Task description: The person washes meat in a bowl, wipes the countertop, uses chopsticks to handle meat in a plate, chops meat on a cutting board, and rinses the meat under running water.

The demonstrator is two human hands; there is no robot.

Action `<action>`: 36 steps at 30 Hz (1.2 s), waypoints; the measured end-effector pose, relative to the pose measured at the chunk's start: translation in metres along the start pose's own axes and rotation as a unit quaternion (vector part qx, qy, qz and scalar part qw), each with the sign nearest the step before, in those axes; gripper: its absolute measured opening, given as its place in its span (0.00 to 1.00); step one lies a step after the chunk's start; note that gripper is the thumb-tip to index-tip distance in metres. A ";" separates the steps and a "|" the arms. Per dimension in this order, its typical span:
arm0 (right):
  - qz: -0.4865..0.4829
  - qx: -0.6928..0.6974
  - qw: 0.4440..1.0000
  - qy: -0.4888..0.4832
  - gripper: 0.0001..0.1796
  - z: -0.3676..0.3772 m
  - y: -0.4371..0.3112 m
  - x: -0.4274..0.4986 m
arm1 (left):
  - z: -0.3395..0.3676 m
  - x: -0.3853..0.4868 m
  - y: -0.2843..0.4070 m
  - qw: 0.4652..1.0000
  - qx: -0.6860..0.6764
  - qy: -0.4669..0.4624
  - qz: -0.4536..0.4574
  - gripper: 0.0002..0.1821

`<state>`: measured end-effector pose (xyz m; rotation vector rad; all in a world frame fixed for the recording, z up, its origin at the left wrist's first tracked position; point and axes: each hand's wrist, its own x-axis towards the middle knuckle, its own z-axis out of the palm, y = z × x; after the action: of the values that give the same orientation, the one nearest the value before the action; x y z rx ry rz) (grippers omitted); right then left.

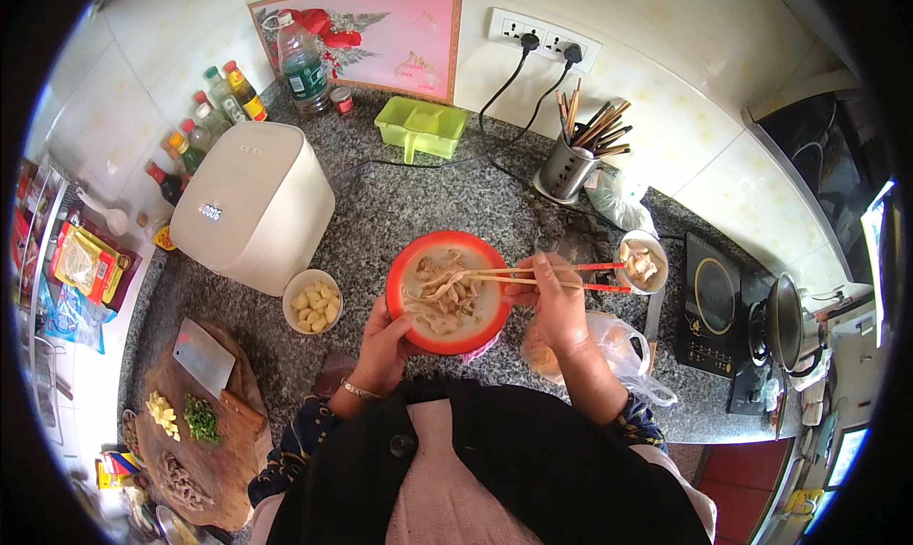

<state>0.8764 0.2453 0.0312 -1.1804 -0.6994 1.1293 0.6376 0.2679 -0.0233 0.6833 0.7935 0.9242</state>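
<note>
My left hand point(385, 338) grips the lower left rim of a red-rimmed bowl point(492, 260), thumb on top. Inside the bowl lie strips of pale meat point(446, 295) on a white bottom. In my right hand point(553, 299) is a pair of wooden chopsticks point(592, 266) with red ends. Their tips point left and touch the meat strips. A small white bowl of peeled garlic cloves point(312, 307) stands to the left of the red bowl. Over to the right, a white cup point(660, 277) holds pale chunks, perhaps meat.
At left, a cleaver point(205, 357) rests on a round wooden chopping board point(221, 474) beside chopped greens point(201, 418). Behind it stands a white rice cooker point(250, 195). A chopstick holder point(567, 170), a plastic bag point(620, 345), a knife point(653, 324) and an induction cooker point(713, 295) are at right.
</note>
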 end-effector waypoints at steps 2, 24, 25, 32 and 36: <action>0.003 -0.017 1.000 -0.002 0.17 -0.002 -0.003 0.001 | 0.000 0.001 0.000 1.000 0.002 0.009 -0.003 0.20; -0.011 -0.077 0.995 -0.055 0.14 -0.005 0.006 -0.006 | -0.002 0.003 0.002 1.000 -0.017 0.017 0.006 0.19; -0.014 -0.060 0.997 -0.054 0.13 -0.004 0.004 -0.005 | -0.003 0.002 0.001 1.000 -0.013 0.018 0.003 0.20; -0.033 -0.101 0.988 -0.109 0.16 0.003 -0.012 -0.010 | -0.006 0.002 0.000 1.000 -0.012 0.003 -0.002 0.22; -0.001 -0.107 0.990 -0.088 0.14 0.001 0.013 -0.003 | -0.003 0.003 -0.002 1.000 -0.002 -0.015 0.006 0.21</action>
<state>0.8709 0.2427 0.0192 -1.2684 -0.9760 1.1882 0.6369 0.2700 -0.0273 0.6976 0.7617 0.9254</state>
